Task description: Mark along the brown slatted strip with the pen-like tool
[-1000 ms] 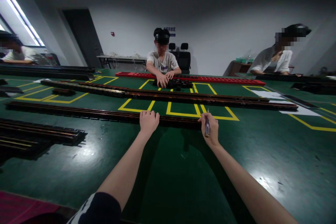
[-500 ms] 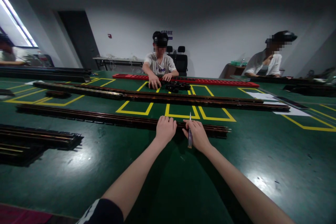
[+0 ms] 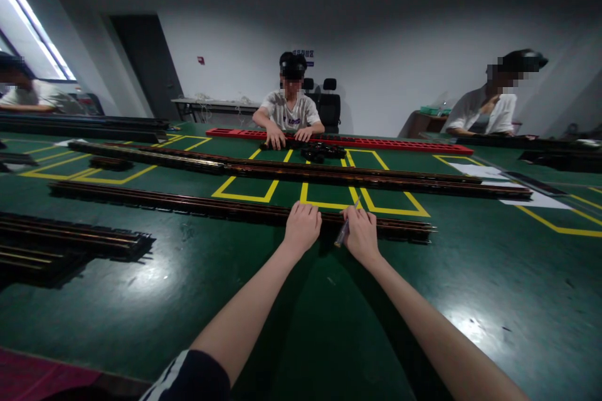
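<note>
The long, narrow, dark rail with coppery lengthwise strips [image 3: 164,200] has slid rightward along the green desk [image 3: 305,326] over the last second: its left tip sits further in from the left edge of the frame, and its right end now shows past my right hand [image 3: 361,235], right of centre. My two hands have drawn closer together over it, near the middle of the frame. I judge that a different stretch of the rail is now under them to be worked on.

My left hand [image 3: 303,225] lies with its fingers curled over the rail; the thumb is hidden from me, so I can't tell how tightly they close. On the right, my fingers are closed around a slim screwdriver-like tool with a purplish handle [image 3: 342,235], which now leans with its thin tip toward the upper right, where it stood nearly upright before. Whether those fingers also pinch the rail, I can't tell.

Another pair of dark rails [image 3: 376,179] lies just beyond, across yellow tape outlines [image 3: 242,198], unmoved.
</note>
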`<state>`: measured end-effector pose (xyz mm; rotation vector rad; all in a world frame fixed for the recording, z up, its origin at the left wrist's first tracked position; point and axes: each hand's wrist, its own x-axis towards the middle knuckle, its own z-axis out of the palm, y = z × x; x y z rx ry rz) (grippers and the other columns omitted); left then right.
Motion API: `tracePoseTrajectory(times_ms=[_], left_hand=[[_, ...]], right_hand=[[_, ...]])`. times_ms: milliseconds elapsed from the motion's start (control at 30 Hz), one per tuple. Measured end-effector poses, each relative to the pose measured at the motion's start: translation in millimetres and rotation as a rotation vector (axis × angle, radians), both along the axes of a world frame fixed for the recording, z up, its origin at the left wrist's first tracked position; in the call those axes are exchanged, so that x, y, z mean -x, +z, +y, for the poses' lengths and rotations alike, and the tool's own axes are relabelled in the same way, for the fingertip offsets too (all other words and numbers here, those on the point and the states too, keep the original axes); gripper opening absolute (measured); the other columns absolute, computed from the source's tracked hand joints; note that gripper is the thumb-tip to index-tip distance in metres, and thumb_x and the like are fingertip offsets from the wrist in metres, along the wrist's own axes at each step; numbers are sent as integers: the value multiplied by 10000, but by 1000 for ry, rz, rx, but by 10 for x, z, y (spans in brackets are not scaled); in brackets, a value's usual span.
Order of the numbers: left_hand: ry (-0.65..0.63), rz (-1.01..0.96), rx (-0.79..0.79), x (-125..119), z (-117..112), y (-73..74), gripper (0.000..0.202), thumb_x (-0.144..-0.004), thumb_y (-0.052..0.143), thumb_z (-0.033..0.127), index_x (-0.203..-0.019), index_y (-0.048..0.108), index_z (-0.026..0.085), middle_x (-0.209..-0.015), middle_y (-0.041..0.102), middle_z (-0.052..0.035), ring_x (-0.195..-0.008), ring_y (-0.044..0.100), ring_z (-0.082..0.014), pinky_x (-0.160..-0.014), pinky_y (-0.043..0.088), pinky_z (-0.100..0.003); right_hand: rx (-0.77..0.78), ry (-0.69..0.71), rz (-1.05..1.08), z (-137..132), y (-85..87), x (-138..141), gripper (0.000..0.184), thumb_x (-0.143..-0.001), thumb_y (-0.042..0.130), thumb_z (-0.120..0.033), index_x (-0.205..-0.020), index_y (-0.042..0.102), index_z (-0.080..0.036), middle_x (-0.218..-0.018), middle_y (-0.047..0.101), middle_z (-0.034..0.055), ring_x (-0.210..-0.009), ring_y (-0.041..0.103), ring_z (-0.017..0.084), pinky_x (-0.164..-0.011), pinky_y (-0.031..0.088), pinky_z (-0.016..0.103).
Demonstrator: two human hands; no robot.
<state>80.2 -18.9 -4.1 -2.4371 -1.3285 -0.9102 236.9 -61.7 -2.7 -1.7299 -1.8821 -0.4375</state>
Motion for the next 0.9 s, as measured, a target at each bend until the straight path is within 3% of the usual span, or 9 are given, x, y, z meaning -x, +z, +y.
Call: tracePoseTrajectory(times_ms=[133,300,433,567,700,900], left_hand=[[178,-80,44,57,-2,26,391,-960,328,274,-939,698,150,-1002,720,-119,-996,637,-260,-1055,351,-560],[223,-76,107,86,-7,74,429,-959,307,275,-930,715,146,-983,727,-119,-979,639,-264,-1023,386,-537],[229,-62,142,77,-3,83,452,-959,289,277,-935,719,138,-978,723,-123,-974,631,-266,-1009,389,-519],[205,-74,161,73,-2,77,467,-963,269,286,-952,714,148,-990,720,-120,-979,626,-259,-1010,383,-504],[180,-89,172,67,-15,94,463,-967,256,295,-995,699,163,-1048,709,-111,-1018,619,-248,-1046,357,-504],[256,-116,202,73,-20,111,459,-967,263,306,-977,700,167,-1039,716,-113,-1030,622,-263,-1070,317,-556]], right_hand=[[-13,112,70,-20,-10,-81,218,-771,382,-10,-756,421,-224,-868,665,72,-872,576,235,-839,352,352],[-15,212,58,-34,-13,-99,177,-731,476,-68,-779,419,-229,-1016,679,97,-905,591,245,-882,367,378],[10,150,17,-14,-9,-69,78,-794,484,-159,-806,440,-223,-934,681,97,-886,598,252,-882,366,394],[21,44,59,5,-18,-63,136,-751,507,-118,-787,426,-222,-950,690,96,-892,602,258,-853,368,398],[-8,49,141,10,-26,-81,192,-759,436,-42,-743,404,-231,-1024,700,81,-902,601,244,-842,382,392],[10,74,117,-22,-1,-108,181,-782,418,-41,-755,446,-218,-1022,696,97,-937,598,247,-884,381,408]])
